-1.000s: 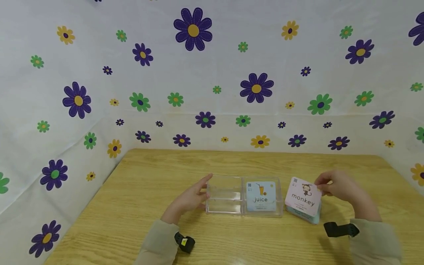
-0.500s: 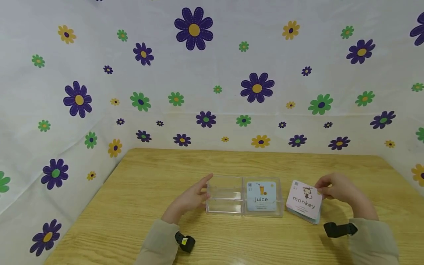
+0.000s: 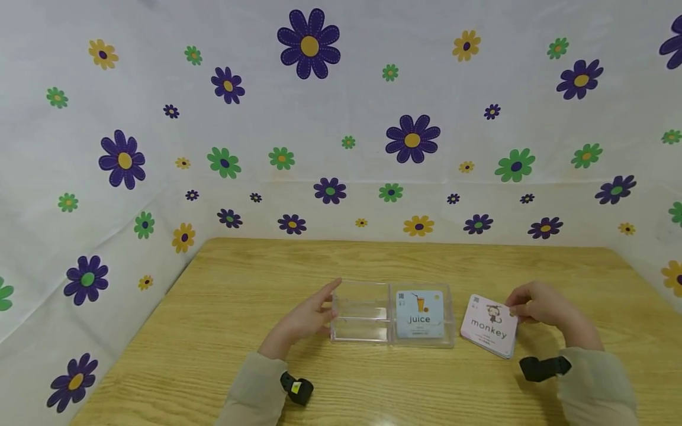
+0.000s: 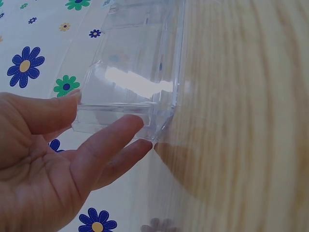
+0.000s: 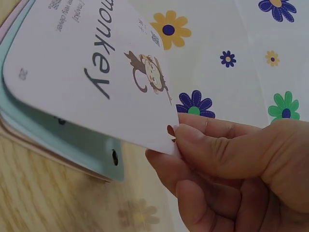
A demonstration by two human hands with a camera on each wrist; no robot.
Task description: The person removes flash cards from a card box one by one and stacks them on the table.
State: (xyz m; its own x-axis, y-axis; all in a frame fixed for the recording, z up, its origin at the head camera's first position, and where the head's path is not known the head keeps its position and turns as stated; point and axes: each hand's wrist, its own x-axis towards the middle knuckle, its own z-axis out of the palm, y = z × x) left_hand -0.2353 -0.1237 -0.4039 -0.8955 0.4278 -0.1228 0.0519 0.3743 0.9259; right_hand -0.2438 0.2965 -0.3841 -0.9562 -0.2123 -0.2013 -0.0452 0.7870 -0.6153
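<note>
My right hand [image 3: 543, 309] pinches the corner of a pink "monkey" flashcard [image 3: 487, 326] between thumb and fingers. In the right wrist view that corner stands raised over a stack of flashcards [image 5: 72, 154], whose upper one is teal with a punched hole. My left hand [image 3: 303, 322] holds the left end of a clear plastic box [image 3: 362, 340]. Its thumb [image 4: 67, 104] is at one edge and the fingertips [image 4: 137, 123] at the other, low by the table. Inside the box's right compartment sits a blue "juice" card [image 3: 420, 322]; the left compartment shows no card.
The wooden table [image 3: 373, 384] reaches back to a white flower-print cloth [image 3: 341, 118] hung behind it and at both sides. Black cameras are strapped at both wrists, over beige sleeves [image 3: 250, 387].
The monkey card has come down and lies more squarely over the stack, covering the teal edge seen before. My right hand has lowered slightly with it; the left hand keeps still.
</note>
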